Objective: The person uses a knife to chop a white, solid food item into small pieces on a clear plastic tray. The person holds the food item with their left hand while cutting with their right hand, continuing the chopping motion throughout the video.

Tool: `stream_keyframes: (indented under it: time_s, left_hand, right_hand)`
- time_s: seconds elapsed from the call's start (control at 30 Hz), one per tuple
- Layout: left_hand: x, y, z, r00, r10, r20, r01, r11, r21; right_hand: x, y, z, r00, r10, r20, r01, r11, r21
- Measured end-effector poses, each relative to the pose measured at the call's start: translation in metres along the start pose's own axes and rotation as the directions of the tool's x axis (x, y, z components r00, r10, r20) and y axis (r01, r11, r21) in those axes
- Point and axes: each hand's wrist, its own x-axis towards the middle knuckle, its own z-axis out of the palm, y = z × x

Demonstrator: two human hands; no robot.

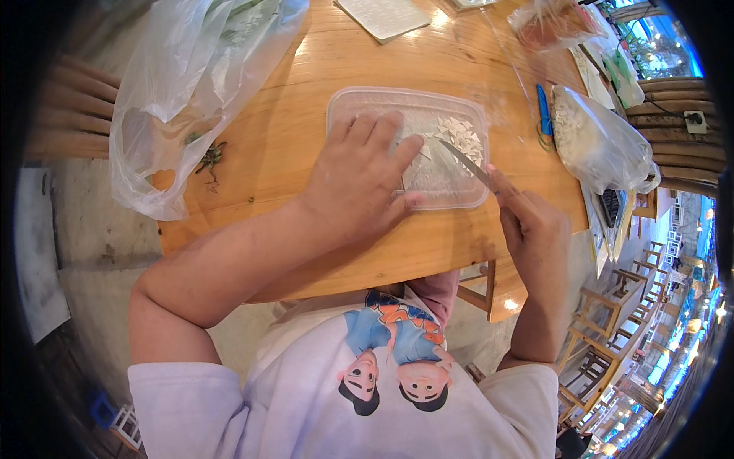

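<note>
A translucent plastic lid [367, 94] lies on the wooden table in front of me. My left hand [361, 166] is spread palm down over its left half, thumb near the front rim. A thin pale edge shows beside the palm; what lies under the hand is hidden. In my right hand [530, 224] is a knife [467, 160], index finger along the back of its blade. The blade points up and left over the lid, its tip by small pale cut pieces [459, 135], many of them triangular. A few more lie near my left index finger.
The wooden table [275, 241] holds a clear plastic bag [178, 103] with green leaves at left and a dark green scrap [211, 158] beside it. White sheets [384, 17] lie at the back. On the right are a blue-handled tool [544, 112] and a bag of pale contents [596, 135].
</note>
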Motion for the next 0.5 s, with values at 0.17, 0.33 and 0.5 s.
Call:
stream_keyframes:
  time_s: [0.17,0.33,0.5]
  left_hand:
    - [0.001,-0.005,0.003,1.0,-0.002,-0.029,0.001,0.999,-0.032]
    - [0.0,-0.005,0.002,1.0,0.006,-0.026,-0.007,1.0,-0.029]
    - [0.0,-0.003,0.0,0.999,0.021,-0.031,-0.023,0.998,-0.055]
  right_hand:
    - [-0.013,-0.01,0.006,1.0,0.012,-0.021,-0.012,1.0,0.016]
    - [-0.018,-0.011,0.01,1.0,0.002,-0.019,-0.002,0.999,-0.034]
    - [-0.017,-0.009,0.011,0.998,0.037,-0.041,-0.039,0.998,-0.047]
